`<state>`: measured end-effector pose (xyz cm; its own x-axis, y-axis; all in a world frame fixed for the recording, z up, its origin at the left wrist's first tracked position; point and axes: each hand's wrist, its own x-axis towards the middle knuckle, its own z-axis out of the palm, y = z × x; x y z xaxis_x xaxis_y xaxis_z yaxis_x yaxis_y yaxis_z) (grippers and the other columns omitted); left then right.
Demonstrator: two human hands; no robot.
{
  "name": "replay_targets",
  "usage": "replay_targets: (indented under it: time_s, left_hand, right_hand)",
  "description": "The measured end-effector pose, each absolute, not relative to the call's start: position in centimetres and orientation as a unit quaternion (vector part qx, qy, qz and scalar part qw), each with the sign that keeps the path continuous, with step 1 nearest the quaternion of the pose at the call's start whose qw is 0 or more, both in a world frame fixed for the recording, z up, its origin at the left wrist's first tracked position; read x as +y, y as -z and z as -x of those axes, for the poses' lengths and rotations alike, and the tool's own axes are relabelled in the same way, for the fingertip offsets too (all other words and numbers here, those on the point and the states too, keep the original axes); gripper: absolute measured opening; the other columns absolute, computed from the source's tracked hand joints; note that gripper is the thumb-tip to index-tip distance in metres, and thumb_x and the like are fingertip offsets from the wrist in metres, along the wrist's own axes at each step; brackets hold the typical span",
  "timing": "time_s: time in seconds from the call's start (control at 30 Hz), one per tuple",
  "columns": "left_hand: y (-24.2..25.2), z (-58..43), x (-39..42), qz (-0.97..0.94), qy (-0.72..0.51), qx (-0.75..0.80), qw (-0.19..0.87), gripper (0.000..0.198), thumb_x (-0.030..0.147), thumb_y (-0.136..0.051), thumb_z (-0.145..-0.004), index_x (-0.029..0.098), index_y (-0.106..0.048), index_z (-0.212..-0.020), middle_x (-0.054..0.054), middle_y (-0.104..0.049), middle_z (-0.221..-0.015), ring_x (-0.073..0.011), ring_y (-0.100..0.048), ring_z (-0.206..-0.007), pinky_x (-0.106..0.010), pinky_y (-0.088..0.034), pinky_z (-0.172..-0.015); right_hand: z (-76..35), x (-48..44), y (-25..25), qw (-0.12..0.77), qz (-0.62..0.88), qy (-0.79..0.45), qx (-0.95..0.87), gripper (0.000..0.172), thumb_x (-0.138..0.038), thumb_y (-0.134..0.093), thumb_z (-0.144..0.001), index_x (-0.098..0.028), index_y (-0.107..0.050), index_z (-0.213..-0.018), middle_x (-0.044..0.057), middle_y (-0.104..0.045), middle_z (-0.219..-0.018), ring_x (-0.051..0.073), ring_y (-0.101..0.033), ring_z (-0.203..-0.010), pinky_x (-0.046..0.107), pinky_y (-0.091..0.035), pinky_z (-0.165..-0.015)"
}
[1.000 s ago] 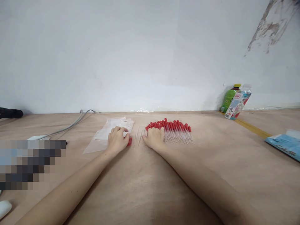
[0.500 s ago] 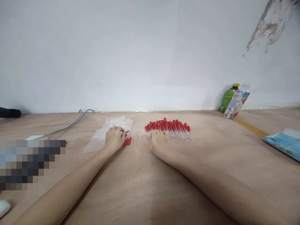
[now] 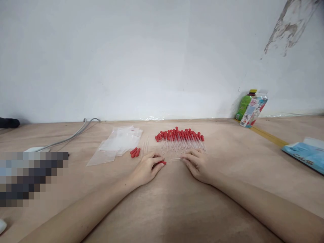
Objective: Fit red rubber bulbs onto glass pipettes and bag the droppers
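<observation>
Between the thumb and fingers of my left hand [image 3: 149,167] is a red rubber dropper bulb [image 3: 162,162], its end pointing right. My right hand [image 3: 198,165] pinches a thin clear glass tube [image 3: 176,159] that points left toward the bulb; a small gap separates the two. Behind my hands lies a row of droppers [image 3: 180,136], clear tubes with red bulbs at the far end. A few loose red bulbs [image 3: 135,152] rest left of my left hand, with several bare glass tubes [image 3: 145,146] beside them.
Clear plastic bags [image 3: 118,141] lie in a pile at left, near a grey cable [image 3: 76,134]. Two bottles [image 3: 249,108] lean by the wall at right. A blue packet [image 3: 307,153] lies at the right edge. A blurred-out patch [image 3: 30,179] covers the left side.
My left hand has come right from the loose bulbs with one red bulb. My right hand has moved right and nearer from the dropper row and now shows a glass tube.
</observation>
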<state>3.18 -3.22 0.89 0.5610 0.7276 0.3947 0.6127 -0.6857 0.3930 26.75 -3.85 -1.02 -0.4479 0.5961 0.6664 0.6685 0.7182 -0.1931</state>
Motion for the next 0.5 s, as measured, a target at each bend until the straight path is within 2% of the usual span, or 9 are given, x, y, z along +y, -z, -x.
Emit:
replay_targets:
  time_s: [0.1, 0.2, 0.37, 0.5]
  left_hand:
    - [-1.1, -3.3, -3.0, -0.869, -0.274, 0.395, 0.117, 0.018, 0.026, -0.050, -0.082, 0.020, -0.066, -0.087, -0.005, -0.059, -0.097, -0.0170, -0.055, -0.089, -0.028, -0.042, -0.080]
    - [-1.0, -3.5, -3.0, -0.858, -0.290, 0.400, 0.140, 0.018, 0.026, -0.049, -0.083, 0.019, -0.065, -0.086, -0.003, -0.062, -0.088, -0.0156, -0.057, -0.082, -0.026, -0.043, -0.076]
    - [-0.7, -3.8, -3.2, -0.835, -0.317, 0.411, 0.184, 0.018, 0.030, -0.047, -0.084, 0.018, -0.061, -0.088, -0.001, -0.064, -0.080, -0.0143, -0.057, -0.074, -0.024, -0.042, -0.066]
    - [-0.5, -3.9, -3.2, -0.824, -0.329, 0.408, 0.212, 0.019, 0.030, -0.046, -0.085, 0.018, -0.060, -0.088, 0.000, -0.064, -0.080, -0.0138, -0.057, -0.072, -0.024, -0.043, -0.065]
  right_hand:
    - [-25.9, -4.2, 0.5, 0.361, 0.376, 0.034, -0.852, 0.018, -0.022, -0.042, -0.084, -0.019, -0.060, -0.087, 0.004, -0.062, -0.079, 0.013, -0.054, -0.070, 0.032, -0.035, -0.075]
    - [-25.4, -4.5, 0.3, 0.357, 0.377, 0.025, -0.854, 0.016, -0.021, -0.043, -0.083, -0.018, -0.059, -0.084, 0.002, -0.062, -0.072, 0.011, -0.052, -0.063, 0.032, -0.034, -0.074]
    - [-25.2, -4.8, -0.1, 0.370, 0.373, 0.018, -0.851, 0.017, -0.022, -0.043, -0.084, -0.018, -0.059, -0.084, 0.001, -0.062, -0.070, 0.010, -0.051, -0.060, 0.031, -0.033, -0.072]
    - [-24.9, -4.8, -0.1, 0.381, 0.363, 0.020, -0.850, 0.014, -0.022, -0.045, -0.083, -0.018, -0.059, -0.085, 0.000, -0.062, -0.069, 0.010, -0.051, -0.058, 0.030, -0.033, -0.070]
